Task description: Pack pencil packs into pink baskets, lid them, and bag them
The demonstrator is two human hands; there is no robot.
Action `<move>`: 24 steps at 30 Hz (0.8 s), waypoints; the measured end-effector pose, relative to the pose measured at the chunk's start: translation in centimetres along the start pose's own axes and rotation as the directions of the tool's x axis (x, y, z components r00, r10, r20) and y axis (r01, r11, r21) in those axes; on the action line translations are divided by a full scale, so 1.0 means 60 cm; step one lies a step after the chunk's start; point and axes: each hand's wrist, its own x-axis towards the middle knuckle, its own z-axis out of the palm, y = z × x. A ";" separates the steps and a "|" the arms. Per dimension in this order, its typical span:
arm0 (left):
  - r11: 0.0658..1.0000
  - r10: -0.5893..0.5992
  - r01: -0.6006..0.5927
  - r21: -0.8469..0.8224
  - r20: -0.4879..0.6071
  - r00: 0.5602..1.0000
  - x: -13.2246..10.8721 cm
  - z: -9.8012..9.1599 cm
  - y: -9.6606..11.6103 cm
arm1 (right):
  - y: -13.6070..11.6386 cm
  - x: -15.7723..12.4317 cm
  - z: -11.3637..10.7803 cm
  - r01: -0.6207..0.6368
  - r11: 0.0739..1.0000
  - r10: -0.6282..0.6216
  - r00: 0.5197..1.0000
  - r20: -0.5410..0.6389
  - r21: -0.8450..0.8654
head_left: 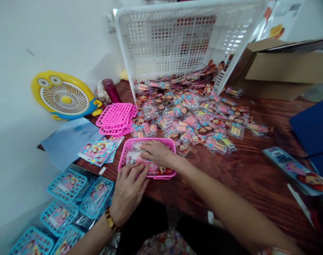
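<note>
Though unclear in grip, both half-curled hands (129, 187) (157, 153) over glossy packets (133, 158) in a pink latticed basket (163, 176).

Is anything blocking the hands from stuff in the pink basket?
Nothing visible: the pink basket is open on top, the right hand is inside over the packets, and the left hand crosses its near edge.

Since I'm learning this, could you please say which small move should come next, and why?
Perhaps smooth the packets flat in the pink basket: they lie overlapping inside it, the right hand is over them, and the left hand crosses its near edge.
</note>
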 end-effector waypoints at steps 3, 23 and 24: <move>1.000 0.008 -0.008 0.010 -0.021 1.000 -0.003 0.008 -0.003 | -0.004 -0.012 -0.011 -0.007 0.995 0.013 0.998 -0.058 0.097; 0.976 0.200 -0.209 -0.065 -0.115 0.973 0.024 0.039 -0.094 | -0.063 -0.051 -0.028 -0.308 0.939 0.274 0.939 -0.208 -0.152; 0.981 0.175 -0.184 -0.061 -0.137 0.975 0.023 0.041 -0.089 | -0.056 -0.053 -0.042 -0.287 0.953 0.256 0.936 -0.243 -0.102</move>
